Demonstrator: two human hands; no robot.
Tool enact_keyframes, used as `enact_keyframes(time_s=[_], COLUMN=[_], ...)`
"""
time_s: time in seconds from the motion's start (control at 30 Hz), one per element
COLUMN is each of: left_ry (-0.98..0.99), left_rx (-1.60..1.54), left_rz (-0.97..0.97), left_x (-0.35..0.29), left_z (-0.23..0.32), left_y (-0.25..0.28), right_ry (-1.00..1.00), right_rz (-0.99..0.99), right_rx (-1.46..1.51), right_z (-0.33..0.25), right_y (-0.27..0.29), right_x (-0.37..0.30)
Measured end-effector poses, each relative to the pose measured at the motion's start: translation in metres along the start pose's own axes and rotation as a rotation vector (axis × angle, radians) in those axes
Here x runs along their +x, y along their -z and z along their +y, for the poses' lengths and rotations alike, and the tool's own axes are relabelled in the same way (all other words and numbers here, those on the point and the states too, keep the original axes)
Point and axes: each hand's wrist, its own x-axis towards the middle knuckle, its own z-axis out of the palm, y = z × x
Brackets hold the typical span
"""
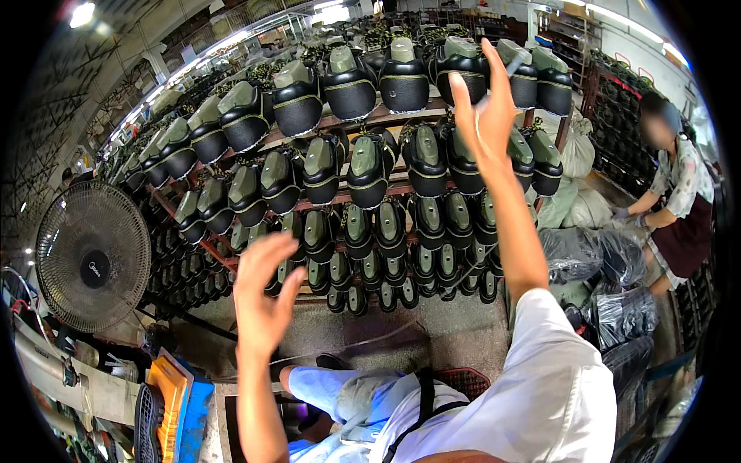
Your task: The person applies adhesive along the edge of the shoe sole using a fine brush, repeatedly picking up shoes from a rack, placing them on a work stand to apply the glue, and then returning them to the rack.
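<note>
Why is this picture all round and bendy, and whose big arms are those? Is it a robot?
No robot here! Those are a person's own two bare hands. There's just one picture. It comes from a wide fisheye camera on that person's head, looking down, so straight things look curved.

The left hand has its fingers apart, and I see nothing in it. The right hand is lifted higher. A slim, pale thing shows beside it, but it's too blurry to tell whether it's held.

In front is a rack with rows of black-and-green shoes. On the left is a round fan. On the right, another person leans near some plastic-wrapped bundles.
</note>
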Motion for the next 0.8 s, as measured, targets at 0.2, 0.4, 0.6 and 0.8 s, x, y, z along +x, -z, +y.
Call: enact_keyframes(time_s=[0.2, 0.4, 0.6, 0.8], left_ry=[0.752, 1.054, 1.169, 1.049], left_rx=[-0.807, -1.038, -0.94, -0.777], left_rz=[0.316, 1.339, 1.971, 2.067], left_x=[-0.193, -0.36, -0.418, -0.464], left_z=[0.0, 0.036, 0.067, 0.048], left_y=[-0.057, -0.067, -0.031, 0.013], right_ry=[-0.837, -1.477, -1.056, -0.183], right_rz=[-1.111, -1.87, -1.97, -1.614], right_rx=[1.621, 1.832, 1.783, 1.872], right_z=[-0.231, -0.374, -0.405, -0.437], right_y=[0.025, 0.06, 0.076, 0.061], right_x=[-0.197, -0.398, -0.413, -0.38])
